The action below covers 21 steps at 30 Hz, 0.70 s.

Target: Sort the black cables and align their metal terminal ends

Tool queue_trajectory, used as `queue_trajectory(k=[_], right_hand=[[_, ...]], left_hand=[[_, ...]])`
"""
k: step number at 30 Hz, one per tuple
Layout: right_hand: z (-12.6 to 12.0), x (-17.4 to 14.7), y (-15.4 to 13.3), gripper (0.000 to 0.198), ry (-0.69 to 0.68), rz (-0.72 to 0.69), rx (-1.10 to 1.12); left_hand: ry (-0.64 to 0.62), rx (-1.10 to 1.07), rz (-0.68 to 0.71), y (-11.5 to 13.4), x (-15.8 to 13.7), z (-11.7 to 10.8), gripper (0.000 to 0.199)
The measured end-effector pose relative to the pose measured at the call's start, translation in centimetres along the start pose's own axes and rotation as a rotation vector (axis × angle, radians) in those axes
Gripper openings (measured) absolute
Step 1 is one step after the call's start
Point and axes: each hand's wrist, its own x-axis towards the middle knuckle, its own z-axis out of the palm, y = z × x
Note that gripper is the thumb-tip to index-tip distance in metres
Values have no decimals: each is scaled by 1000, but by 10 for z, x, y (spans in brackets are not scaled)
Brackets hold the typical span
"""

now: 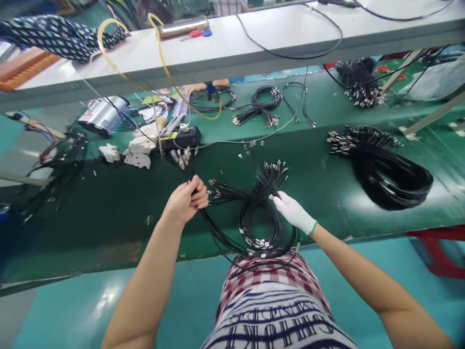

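My bare left hand is closed round one end of a bundle of black cables, whose pale connector tips stick out beyond the fist. The bundle sags in a curve past the table's near edge. My right hand, in a white glove, is closed on the bundle's other end, with the dark cable ends pointing up and away. Between my hands a second coil of black cables lies crossed on the green table, showing white tags and metal tips. A few more cables rest across my lap.
A thick cable bundle lies at the right, with another behind it. Smaller coils sit farther back near another person's arm. A black power strip and a silver device stand left. A white shelf spans above.
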Motion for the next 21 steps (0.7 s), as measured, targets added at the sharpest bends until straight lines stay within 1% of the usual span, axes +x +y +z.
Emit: queue_trajectory(k=[1,3,4,5,6,7,8,9,10,12,14,16,17,18,19,20,21], right_hand=[[3,5,-14,37,-73,-10,-17],[14,16,-39,54,-251,1,-19],[23,21,-50,63,-343,-3,6],[32,24,-59,67,-425,-28,50],[42,27,-67,67,-490,-77,111],[50,27,-73,62,-533,-138,181],[56,26,-77,55,-557,-189,250],[60,24,-79,48,-566,-217,314],[62,21,-79,43,-576,-213,367],[57,15,-76,41,-633,-144,440],[48,10,-72,50,-723,-82,502],[43,8,-70,57,-780,-77,540],[44,8,-70,53,-766,-71,545],[46,9,-70,45,-720,-48,532],[51,10,-71,38,-650,-16,504],[56,11,-71,35,-568,19,468],[60,12,-70,36,-489,49,432]], left_hand=[[-80,44,15,9,6,18,36],[-284,135,-11,22,22,60,40],[-341,159,-46,25,32,82,42],[-399,189,-90,25,42,102,44],[-497,239,-156,22,52,120,45],[-554,275,-208,18,61,134,45],[-581,312,-254,13,69,144,44],[-587,344,-290,8,75,150,44],[-572,365,-312,3,79,152,43],[-520,388,-325,-4,84,148,42],[-479,378,-318,-7,84,141,42],[-461,358,-308,-10,85,138,41],[-463,350,-303,-12,85,139,40],[-469,351,-296,-15,86,141,40],[-474,367,-280,-18,87,144,40],[-473,402,-248,-22,88,146,40],[-466,477,-188,-26,89,147,39]])
